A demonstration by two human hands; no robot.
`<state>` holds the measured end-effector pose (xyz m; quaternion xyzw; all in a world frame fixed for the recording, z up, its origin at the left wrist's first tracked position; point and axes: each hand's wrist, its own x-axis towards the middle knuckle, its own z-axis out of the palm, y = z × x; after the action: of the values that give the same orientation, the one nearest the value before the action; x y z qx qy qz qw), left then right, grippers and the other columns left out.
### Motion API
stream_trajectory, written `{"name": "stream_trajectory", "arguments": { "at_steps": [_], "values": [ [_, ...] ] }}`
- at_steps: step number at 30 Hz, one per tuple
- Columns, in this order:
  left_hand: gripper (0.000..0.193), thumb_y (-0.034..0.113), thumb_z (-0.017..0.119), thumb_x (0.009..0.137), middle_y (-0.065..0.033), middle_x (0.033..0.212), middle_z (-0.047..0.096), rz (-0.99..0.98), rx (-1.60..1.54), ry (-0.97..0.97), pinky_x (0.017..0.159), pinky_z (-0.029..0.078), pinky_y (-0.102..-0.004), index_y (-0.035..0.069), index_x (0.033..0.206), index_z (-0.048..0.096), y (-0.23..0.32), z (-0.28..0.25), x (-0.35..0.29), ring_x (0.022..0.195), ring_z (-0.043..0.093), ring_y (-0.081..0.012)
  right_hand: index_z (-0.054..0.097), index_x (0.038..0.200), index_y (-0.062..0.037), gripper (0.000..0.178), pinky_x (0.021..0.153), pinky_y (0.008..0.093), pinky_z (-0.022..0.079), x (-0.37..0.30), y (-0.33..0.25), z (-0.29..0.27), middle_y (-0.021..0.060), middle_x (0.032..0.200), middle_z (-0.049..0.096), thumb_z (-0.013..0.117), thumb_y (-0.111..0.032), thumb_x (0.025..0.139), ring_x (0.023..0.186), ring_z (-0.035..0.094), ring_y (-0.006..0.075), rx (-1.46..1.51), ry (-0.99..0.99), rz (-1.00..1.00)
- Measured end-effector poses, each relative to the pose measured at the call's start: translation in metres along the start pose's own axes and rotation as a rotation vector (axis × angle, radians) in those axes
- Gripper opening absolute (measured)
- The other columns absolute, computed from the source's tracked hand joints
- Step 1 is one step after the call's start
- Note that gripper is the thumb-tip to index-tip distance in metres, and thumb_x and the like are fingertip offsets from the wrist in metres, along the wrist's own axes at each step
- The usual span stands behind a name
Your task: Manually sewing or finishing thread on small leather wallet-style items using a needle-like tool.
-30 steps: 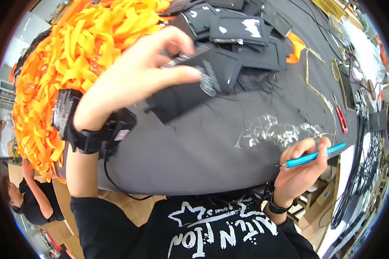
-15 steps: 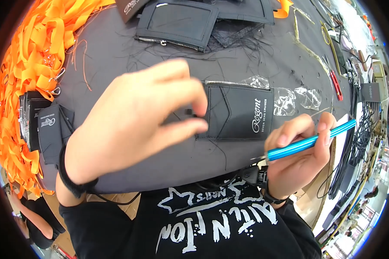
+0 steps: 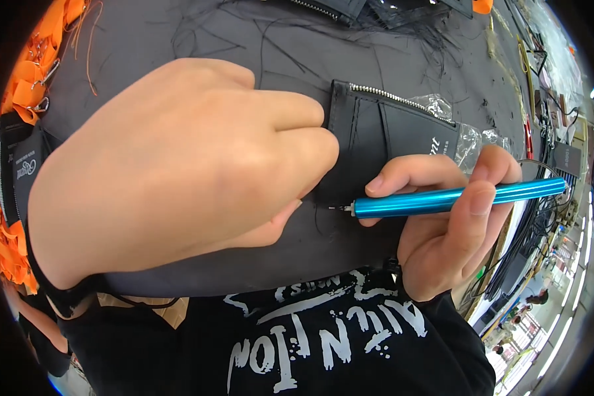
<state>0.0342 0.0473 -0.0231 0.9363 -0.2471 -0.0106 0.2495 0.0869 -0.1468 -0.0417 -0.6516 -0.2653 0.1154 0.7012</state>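
Observation:
My right hand (image 3: 452, 231) grips a shiny blue pen-shaped tool (image 3: 409, 203) with a thin metal tip. The tool lies nearly level, its tip pointing left toward my left hand. Curled fingers make up my left hand (image 3: 198, 158), beside the left edge of a black zip pouch (image 3: 402, 119). Whatever those fingers pinch, if anything, is hidden behind the knuckles. The pouch lies on the dark table with its silver zip along the far side and pale lettering on its right. My right hand covers part of its near right side.
Clear plastic film (image 3: 468, 142) lies by the pouch. Loose black threads (image 3: 284, 49) are scattered behind it, with more black pouches (image 3: 336, 8) at the far edge. Orange straps with metal clips (image 3: 30, 89) and black pouches (image 3: 26, 162) sit left. Black cables (image 3: 531, 231) run along the right.
My left hand has closed from an open curl. My right hand has brought the blue tool left, toward my left hand. The view has shifted closer to the pouch.

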Motion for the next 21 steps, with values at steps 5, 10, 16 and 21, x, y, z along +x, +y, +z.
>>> {"name": "stream_trajectory", "arguments": {
  "at_steps": [5,10,16,21],
  "values": [
    [0.025,0.007,0.066,0.050,-0.0004,0.065,0.041,-0.060,-0.025,-0.140,0.049,0.030,-0.0288,0.011,0.068,0.049,0.001,-0.011,0.007,0.051,0.037,-0.0191,0.023,0.092,0.0074,0.037,0.038,0.0240,0.045,0.002,-0.004,0.004,0.0279,0.063,0.054,0.029,-0.029,0.094,0.033,0.046,0.0217,-0.195,-0.080,-0.025],
    [0.025,0.005,0.066,0.048,-0.0016,0.066,0.041,-0.031,-0.068,-0.071,0.048,0.028,-0.0292,0.010,0.068,0.051,0.004,-0.011,0.007,0.051,0.036,-0.0196,0.024,0.095,0.0048,0.039,0.042,0.0229,0.047,-0.001,-0.005,0.006,0.0253,0.064,0.056,0.030,-0.034,0.095,0.036,0.049,0.0208,-0.186,-0.066,0.017],
    [0.025,0.006,0.065,0.048,-0.0023,0.066,0.041,-0.020,-0.071,-0.100,0.048,0.028,-0.0292,0.010,0.068,0.051,0.000,-0.012,0.009,0.052,0.036,-0.0198,0.024,0.096,0.0006,0.038,0.045,0.0221,0.048,-0.003,-0.003,0.004,0.0246,0.065,0.057,0.032,-0.037,0.095,0.040,0.051,0.0208,-0.177,-0.030,0.057],
    [0.026,0.005,0.065,0.048,-0.0023,0.066,0.041,-0.014,-0.096,-0.007,0.048,0.028,-0.0294,0.010,0.069,0.051,0.002,-0.008,0.007,0.052,0.036,-0.0199,0.024,0.095,-0.0006,0.037,0.046,0.0222,0.048,-0.003,-0.004,0.004,0.0244,0.065,0.057,0.032,-0.037,0.094,0.041,0.052,0.0206,-0.191,-0.044,0.049]
  ]
}}
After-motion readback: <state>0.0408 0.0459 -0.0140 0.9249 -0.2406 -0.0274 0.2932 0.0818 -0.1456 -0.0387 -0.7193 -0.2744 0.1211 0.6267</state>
